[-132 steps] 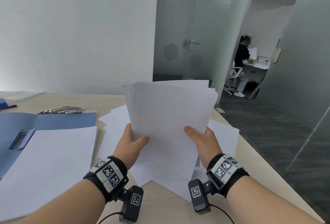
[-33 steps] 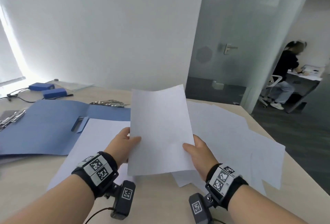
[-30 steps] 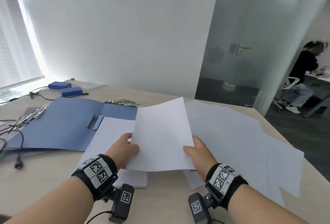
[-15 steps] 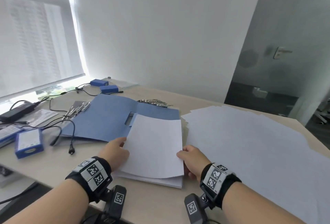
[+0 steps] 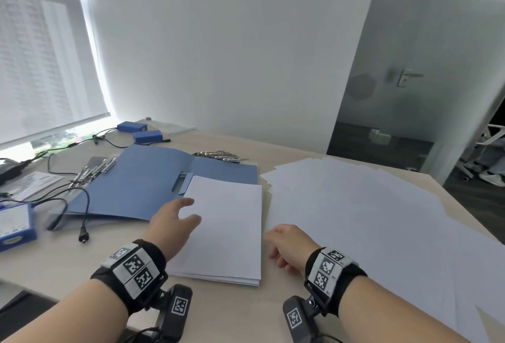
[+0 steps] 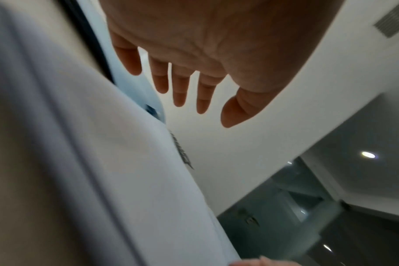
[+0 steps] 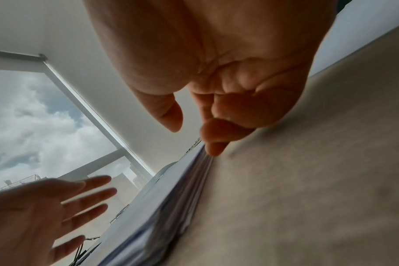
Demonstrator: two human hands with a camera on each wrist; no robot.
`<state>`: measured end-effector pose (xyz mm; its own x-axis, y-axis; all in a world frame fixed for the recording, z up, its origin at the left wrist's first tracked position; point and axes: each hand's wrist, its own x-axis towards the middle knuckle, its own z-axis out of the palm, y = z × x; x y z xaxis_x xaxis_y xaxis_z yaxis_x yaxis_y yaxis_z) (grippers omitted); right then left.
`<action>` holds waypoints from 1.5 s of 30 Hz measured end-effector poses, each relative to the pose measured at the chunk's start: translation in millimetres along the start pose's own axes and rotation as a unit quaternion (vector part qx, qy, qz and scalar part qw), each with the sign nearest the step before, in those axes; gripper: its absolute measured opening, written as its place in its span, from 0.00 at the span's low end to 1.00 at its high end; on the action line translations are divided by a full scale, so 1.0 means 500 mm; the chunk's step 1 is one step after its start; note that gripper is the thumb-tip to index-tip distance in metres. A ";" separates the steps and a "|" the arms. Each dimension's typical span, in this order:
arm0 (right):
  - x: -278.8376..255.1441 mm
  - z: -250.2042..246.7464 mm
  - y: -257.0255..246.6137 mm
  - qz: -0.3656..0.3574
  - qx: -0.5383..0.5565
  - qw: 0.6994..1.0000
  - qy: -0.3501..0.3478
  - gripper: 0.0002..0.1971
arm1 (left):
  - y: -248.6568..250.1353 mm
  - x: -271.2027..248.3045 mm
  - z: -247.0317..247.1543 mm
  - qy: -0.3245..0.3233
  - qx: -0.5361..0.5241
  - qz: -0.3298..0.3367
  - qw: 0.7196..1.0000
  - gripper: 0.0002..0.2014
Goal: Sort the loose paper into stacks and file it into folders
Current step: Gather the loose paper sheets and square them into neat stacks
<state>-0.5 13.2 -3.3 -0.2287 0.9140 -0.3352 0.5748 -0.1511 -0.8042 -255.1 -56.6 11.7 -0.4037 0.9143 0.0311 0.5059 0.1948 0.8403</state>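
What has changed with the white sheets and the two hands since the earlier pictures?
Both hands lowered the held white sheets onto the neat paper stack and let go; the left hand and right hand now hold nothing. The open blue folder and spread loose sheets stayed.

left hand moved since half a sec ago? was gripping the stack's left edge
Yes. The left hand has let go and lifted, fingers spread, hovering over the left side of the paper stack, which lies beside the blue folder.
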 end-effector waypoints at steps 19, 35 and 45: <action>-0.132 -0.442 0.279 0.103 -0.115 0.963 0.221 0.10 | 0.266 0.016 0.424 -0.309 -0.033 0.008 0.950 0.25; -0.159 -0.533 0.346 0.182 0.198 0.927 0.261 0.16 | 0.298 0.073 0.526 -0.320 0.257 0.030 0.911 0.34; -0.164 -0.521 0.337 0.177 0.257 0.918 0.244 0.15 | 0.343 0.003 0.521 -0.327 0.331 0.109 0.879 0.27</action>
<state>319.9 11.0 16.5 0.3526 0.8137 -0.4622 0.0689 -0.5152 -0.8543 29.9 70.5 14.9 0.1720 0.9221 -0.3466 0.9365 -0.0440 0.3478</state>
